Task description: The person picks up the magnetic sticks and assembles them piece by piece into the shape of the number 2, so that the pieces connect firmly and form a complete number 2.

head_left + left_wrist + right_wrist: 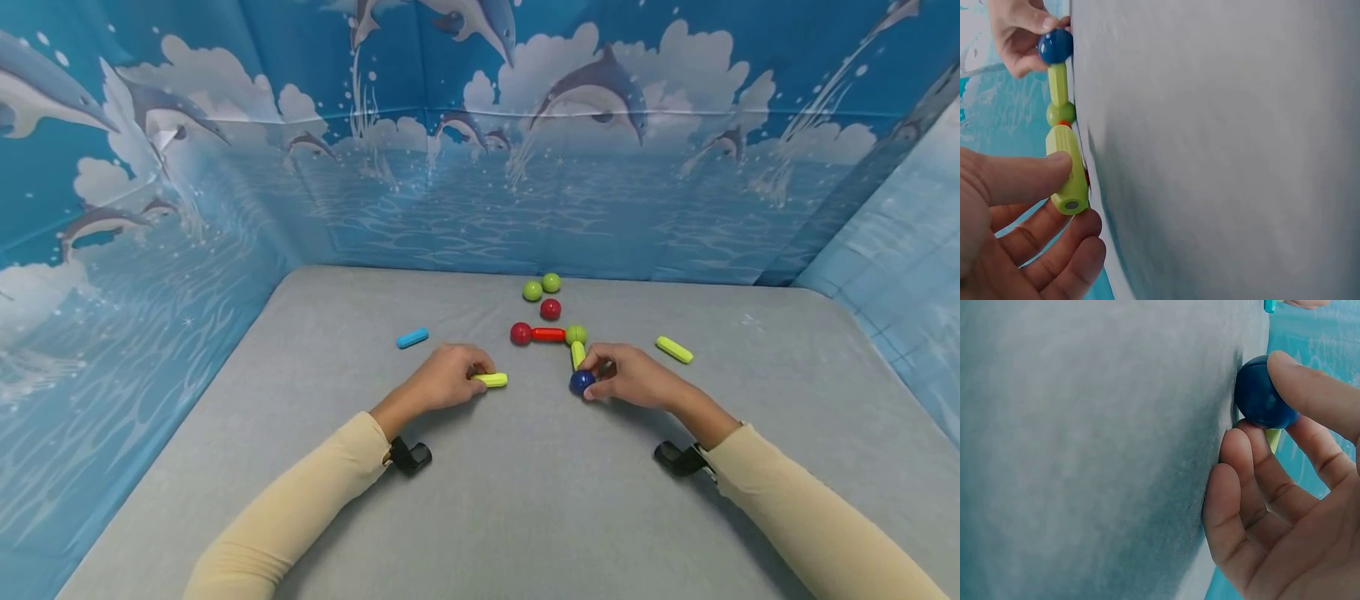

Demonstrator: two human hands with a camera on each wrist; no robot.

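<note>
My left hand (452, 377) pinches a yellow-green magnetic stick (1067, 172) between thumb and fingers; a small grey disc shows in its near end. To the right, my right hand (626, 375) grips a dark blue ball (1265, 394) with thumb and fingertips. That ball sits at the near end of a second yellow-green stick (577, 355), whose far end meets a green ball (576, 335). From the green ball a red stick (548, 335) runs left to a red ball (521, 334). Together they form an L shape on the grey table.
Behind the joined pieces lie a loose red ball (551, 309) and two green balls (532, 291). A blue stick (412, 338) lies beyond my left hand, and another yellow-green stick (674, 349) beyond my right. A dolphin-print curtain (480, 200) hangs around the grey table (525, 517).
</note>
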